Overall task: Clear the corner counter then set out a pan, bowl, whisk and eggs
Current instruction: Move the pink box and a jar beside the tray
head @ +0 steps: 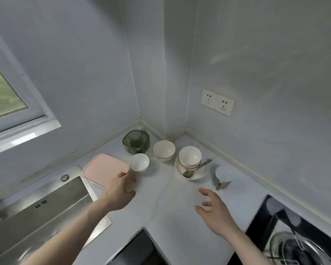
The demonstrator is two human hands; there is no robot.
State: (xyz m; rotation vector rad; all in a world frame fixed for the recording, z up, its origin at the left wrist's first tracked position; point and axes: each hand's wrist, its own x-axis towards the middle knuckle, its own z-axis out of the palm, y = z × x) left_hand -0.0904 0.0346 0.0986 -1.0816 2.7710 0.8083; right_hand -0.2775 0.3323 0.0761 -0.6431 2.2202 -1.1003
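**Both hands out over the corner counter**

Your right hand (215, 213) hovers nearest you above the white marble-look counter (172, 226), fingers spread and loose, holding nothing. Your left hand (120, 190) reaches further in, fingers relaxed, its fingertips just short of the small plain white bowl (139, 162); whether they touch it, you can't quite tell. Beside that bowl lies a pink rectangular board (103, 168). Beyond your right hand stands a lidded steel cup (223, 175), then a stack of white bowls on a white plate (191, 172) with a metal spoon (196, 169). Further back sit a dark-rimmed white bowl (163, 150) and a green translucent container (135, 141) in the corner.
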